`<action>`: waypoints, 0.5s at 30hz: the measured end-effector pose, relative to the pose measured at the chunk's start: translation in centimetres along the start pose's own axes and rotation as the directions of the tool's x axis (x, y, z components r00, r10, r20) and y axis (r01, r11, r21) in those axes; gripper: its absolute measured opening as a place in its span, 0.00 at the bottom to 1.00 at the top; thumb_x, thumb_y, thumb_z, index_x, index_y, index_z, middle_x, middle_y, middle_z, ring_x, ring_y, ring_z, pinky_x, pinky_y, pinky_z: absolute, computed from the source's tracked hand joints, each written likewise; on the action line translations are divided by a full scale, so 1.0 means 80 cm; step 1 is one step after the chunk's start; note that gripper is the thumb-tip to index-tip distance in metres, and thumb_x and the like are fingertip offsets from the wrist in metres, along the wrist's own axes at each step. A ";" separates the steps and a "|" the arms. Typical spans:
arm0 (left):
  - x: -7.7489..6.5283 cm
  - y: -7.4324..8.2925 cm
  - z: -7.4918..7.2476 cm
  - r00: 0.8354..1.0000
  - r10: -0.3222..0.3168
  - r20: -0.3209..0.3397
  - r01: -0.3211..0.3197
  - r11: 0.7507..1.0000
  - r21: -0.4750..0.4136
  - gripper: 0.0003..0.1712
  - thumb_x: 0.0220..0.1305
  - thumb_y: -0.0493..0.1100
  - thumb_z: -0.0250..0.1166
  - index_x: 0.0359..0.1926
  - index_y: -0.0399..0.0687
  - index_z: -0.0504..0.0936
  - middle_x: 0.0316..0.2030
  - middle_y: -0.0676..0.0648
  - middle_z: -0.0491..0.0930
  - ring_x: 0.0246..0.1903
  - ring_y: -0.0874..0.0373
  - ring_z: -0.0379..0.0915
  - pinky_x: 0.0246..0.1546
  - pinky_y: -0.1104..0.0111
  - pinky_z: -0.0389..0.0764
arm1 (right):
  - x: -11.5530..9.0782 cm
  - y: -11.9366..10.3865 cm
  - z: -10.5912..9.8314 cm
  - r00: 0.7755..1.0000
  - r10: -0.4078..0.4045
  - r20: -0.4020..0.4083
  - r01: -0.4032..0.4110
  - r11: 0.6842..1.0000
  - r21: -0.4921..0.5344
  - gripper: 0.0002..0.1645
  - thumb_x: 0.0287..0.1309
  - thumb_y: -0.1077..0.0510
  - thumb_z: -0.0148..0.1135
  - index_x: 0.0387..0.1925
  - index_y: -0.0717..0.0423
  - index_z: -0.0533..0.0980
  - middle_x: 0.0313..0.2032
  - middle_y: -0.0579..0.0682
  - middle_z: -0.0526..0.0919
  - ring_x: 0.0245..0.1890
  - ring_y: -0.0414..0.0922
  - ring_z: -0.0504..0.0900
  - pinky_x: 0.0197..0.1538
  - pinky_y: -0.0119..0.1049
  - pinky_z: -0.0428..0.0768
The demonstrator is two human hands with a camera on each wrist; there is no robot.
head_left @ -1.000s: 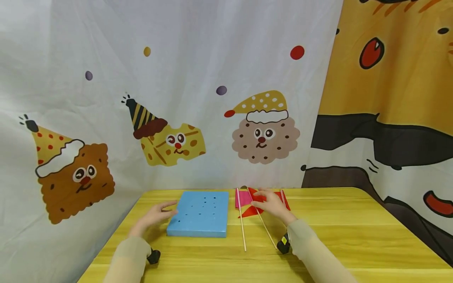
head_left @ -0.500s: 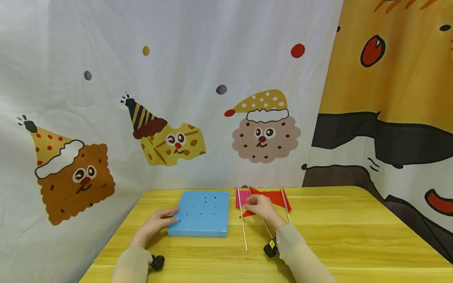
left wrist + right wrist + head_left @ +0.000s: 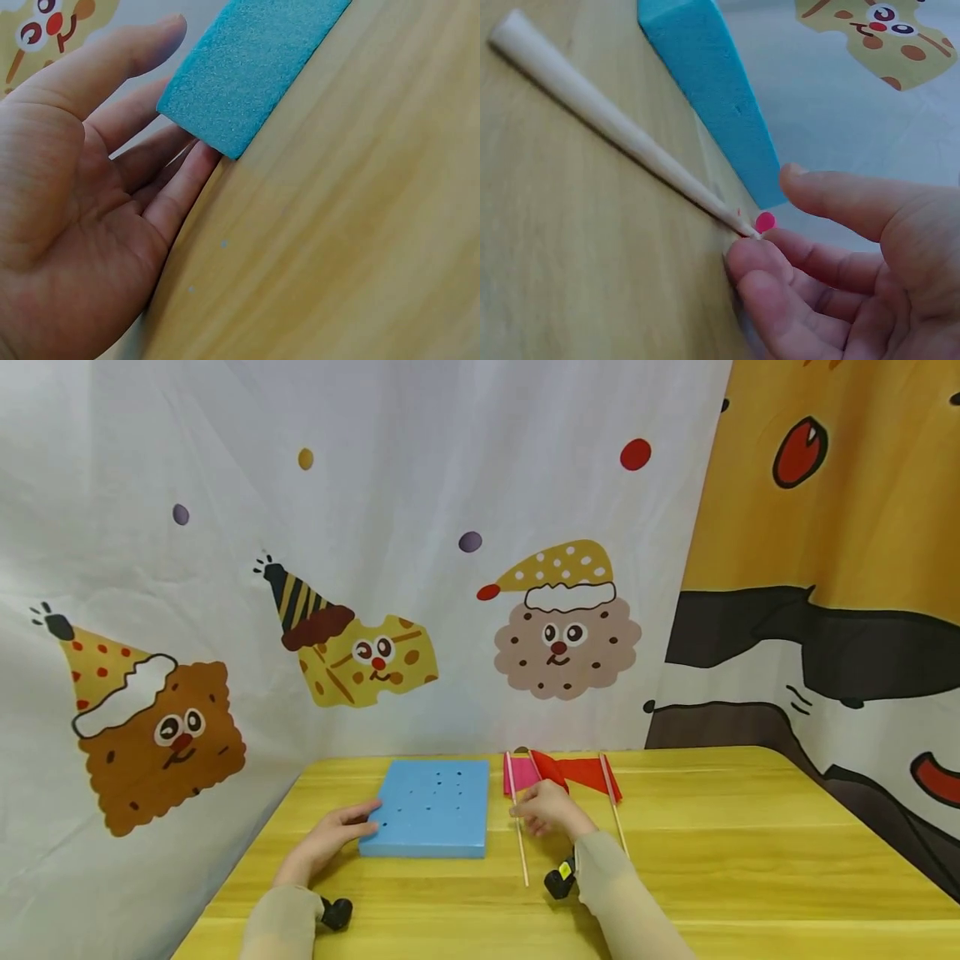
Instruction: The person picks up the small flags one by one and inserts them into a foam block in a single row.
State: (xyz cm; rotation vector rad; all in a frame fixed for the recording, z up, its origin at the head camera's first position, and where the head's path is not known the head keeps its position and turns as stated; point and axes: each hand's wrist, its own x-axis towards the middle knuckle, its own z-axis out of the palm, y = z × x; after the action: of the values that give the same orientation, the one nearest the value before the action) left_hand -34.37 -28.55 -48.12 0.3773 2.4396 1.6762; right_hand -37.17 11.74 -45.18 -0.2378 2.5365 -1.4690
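Observation:
A light blue foam block (image 3: 423,822) with several small holes in its top lies flat on the table. My left hand (image 3: 330,839) is at its left side, fingers fairly straight along the block's edge and thumb apart from them. To the block's right lies a pink flag (image 3: 522,775) on a thin wooden stick (image 3: 622,139). My right hand (image 3: 551,810) is over this stick, its bent fingertips (image 3: 761,259) right at it, while the thumb stands off. Behind that hand are two red flags (image 3: 588,772); the stick of the nearer one is mostly hidden.
The wooden table (image 3: 735,843) has a yellow grain and ends at a white curtain (image 3: 450,718) printed with cartoon biscuits and cheese. The right red flag's stick (image 3: 619,822) points toward the front. Black wrist cameras (image 3: 336,913) sit under both wrists.
My right hand has moved left and toward me, from over the red flags to the pink flag's stick. My left hand has come in closer against the foam block.

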 end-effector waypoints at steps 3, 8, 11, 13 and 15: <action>0.002 0.000 0.002 1.000 0.000 0.018 0.000 1.000 -0.003 0.35 0.65 0.48 0.66 0.70 0.43 0.67 0.70 0.37 0.60 0.69 0.37 0.52 0.65 0.45 0.58 | -0.002 0.003 -0.001 1.000 0.013 -0.003 -0.013 0.999 -0.043 0.12 0.54 0.58 0.71 0.29 0.63 0.78 0.20 0.54 0.78 0.16 0.46 0.78 0.25 0.39 0.83; 0.002 0.002 0.002 1.000 -0.005 0.023 0.005 1.000 -0.010 0.35 0.65 0.47 0.66 0.70 0.42 0.67 0.70 0.36 0.59 0.68 0.37 0.52 0.64 0.45 0.60 | 0.002 0.011 0.006 0.999 -0.005 -0.031 0.002 0.997 -0.080 0.15 0.50 0.56 0.75 0.23 0.59 0.76 0.14 0.49 0.73 0.11 0.43 0.73 0.20 0.37 0.81; 0.001 0.003 0.000 1.000 -0.003 0.023 0.003 1.000 -0.008 0.35 0.65 0.46 0.66 0.70 0.42 0.67 0.70 0.36 0.59 0.68 0.37 0.53 0.64 0.45 0.61 | 0.006 0.013 0.011 0.999 -0.022 -0.048 0.017 0.994 -0.104 0.19 0.46 0.55 0.77 0.16 0.56 0.72 0.11 0.47 0.70 0.09 0.41 0.71 0.18 0.36 0.80; 0.000 0.004 -0.001 1.000 -0.004 0.029 0.004 1.000 -0.014 0.35 0.65 0.46 0.66 0.70 0.41 0.66 0.70 0.36 0.59 0.68 0.36 0.53 0.64 0.46 0.62 | 0.006 0.013 0.014 0.998 -0.037 -0.055 0.030 0.991 -0.132 0.23 0.45 0.55 0.77 0.13 0.54 0.70 0.09 0.47 0.68 0.08 0.41 0.69 0.17 0.35 0.79; 0.000 0.004 -0.001 0.999 0.000 0.035 0.001 1.000 -0.011 0.35 0.65 0.47 0.66 0.70 0.41 0.66 0.69 0.36 0.60 0.68 0.36 0.54 0.63 0.47 0.63 | 0.006 0.012 0.015 0.997 -0.045 -0.064 0.034 0.986 -0.163 0.25 0.45 0.55 0.77 0.11 0.54 0.68 0.08 0.47 0.67 0.07 0.41 0.69 0.16 0.35 0.78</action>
State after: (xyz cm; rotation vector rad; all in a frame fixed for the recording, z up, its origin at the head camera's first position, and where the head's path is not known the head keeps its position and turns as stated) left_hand -34.36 -28.49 -47.78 0.4007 2.4047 1.6678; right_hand -37.41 11.12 -46.64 -0.2692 2.7236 -1.3062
